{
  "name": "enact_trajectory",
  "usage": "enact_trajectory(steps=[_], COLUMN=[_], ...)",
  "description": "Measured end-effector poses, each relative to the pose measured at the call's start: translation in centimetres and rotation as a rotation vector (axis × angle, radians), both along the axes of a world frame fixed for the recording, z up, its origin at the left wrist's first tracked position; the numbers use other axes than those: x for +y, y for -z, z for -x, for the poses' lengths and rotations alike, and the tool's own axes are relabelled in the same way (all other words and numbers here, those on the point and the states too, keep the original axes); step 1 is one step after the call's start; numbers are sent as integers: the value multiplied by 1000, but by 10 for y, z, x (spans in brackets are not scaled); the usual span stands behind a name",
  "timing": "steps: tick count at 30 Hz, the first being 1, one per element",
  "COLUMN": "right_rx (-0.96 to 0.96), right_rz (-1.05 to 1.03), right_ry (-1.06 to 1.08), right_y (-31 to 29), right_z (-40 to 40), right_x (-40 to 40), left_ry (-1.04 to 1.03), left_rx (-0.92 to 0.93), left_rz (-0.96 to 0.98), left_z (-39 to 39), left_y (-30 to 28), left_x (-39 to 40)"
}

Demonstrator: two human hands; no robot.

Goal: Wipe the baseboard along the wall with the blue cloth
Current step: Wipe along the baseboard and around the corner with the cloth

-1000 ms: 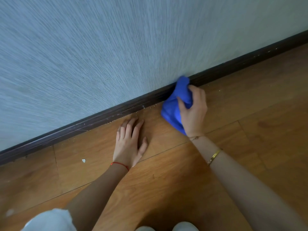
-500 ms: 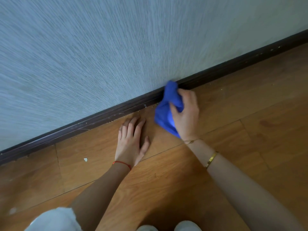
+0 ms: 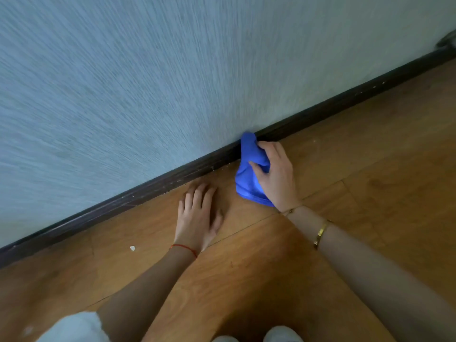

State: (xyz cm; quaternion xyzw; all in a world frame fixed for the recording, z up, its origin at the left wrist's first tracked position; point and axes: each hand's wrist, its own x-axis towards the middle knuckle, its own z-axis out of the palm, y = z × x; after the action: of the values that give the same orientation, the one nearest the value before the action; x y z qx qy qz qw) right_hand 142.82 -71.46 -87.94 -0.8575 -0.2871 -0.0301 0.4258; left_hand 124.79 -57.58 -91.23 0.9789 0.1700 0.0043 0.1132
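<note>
A dark brown baseboard (image 3: 158, 186) runs diagonally from lower left to upper right under a pale blue textured wall (image 3: 172, 77). My right hand (image 3: 276, 174) grips a bunched blue cloth (image 3: 248, 178), whose upper tip presses against the baseboard. The cloth's lower part hangs down to the wooden floor (image 3: 357, 174). My left hand (image 3: 197, 215) rests flat on the floor with fingers spread, just left of the cloth and a little short of the baseboard.
Small pale crumbs lie along the baseboard's foot. A white chip (image 3: 132, 248) sits on the floor left of my left wrist. My knees in light clothing show at the bottom edge. A grey object (image 3: 447, 40) stands at the far right by the wall.
My right hand has slid the cloth leftward along the baseboard, closer to my left hand. The left hand stays planted on the floor.
</note>
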Motion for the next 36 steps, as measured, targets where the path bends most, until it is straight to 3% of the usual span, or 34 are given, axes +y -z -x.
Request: enact_trajectory(steps=[7, 11, 19, 25, 31, 36], right_rx=[54, 39, 25, -70, 16, -36], right_rz=[59, 92, -49, -26, -157, -93], right_ry=[143, 102, 217, -23, 226, 56], right_y=[-20, -20, 8, 23, 20, 24], right_z=[-40, -52, -58, -56, -107, -81], right_x=[-49, -67, -34, -37, -71, -51], left_ry=[123, 124, 45, 16, 31, -23], left_rx=[-2, 34, 8, 2, 6, 42], left_rz=[42, 133, 82, 72, 60, 18], left_z=[-23, -43, -66, -67, -69, -76], left_y=[-20, -16, 2, 7, 1, -4], left_x=[-18, -41, -65, -69, -70, -83])
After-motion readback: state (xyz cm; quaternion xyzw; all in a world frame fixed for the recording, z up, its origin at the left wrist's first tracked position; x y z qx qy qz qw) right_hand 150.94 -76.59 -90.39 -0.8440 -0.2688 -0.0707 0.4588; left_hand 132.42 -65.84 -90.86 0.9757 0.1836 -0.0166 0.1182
